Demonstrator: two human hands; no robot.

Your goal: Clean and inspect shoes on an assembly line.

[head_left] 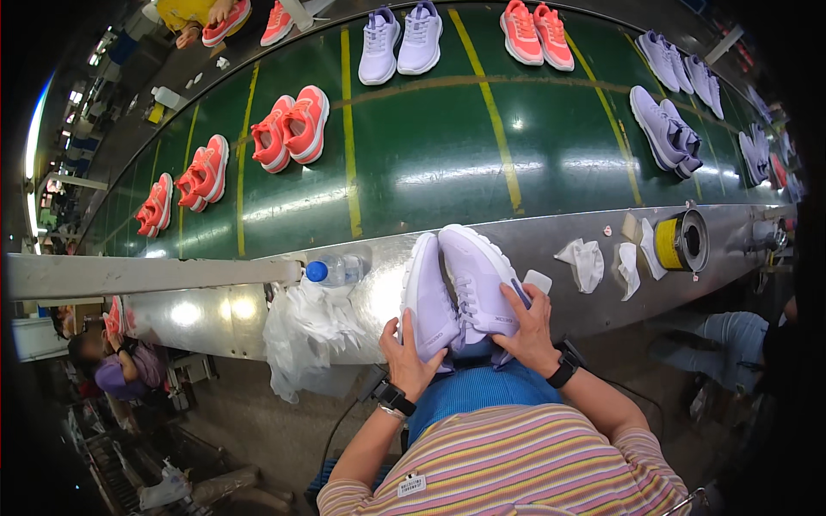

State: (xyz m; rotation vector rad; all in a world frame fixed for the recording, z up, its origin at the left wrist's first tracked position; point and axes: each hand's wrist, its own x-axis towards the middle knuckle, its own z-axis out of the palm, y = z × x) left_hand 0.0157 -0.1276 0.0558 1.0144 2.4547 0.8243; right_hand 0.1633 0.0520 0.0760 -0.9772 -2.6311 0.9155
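Shoes (482,273) gripped by left hand (411,363) and right hand (532,335), over near edge of counter (544,242); I judge them unfinished.

Way forward, clutter either side

Past the held lavender sneakers (482,275), bare green conveyor belt (422,155) gives passage; leftward, a pale metal bar (155,269), blue-capped bottle (340,269) and plastic bag (303,335) obstruct; rightward, crumpled white paper (587,265) and a yellow-banded can (671,243).

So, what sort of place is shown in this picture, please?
Probably a shoe factory: a long green belt bears several coral sneakers, a metal ledge runs along it, and a lavender pair is held nearby.
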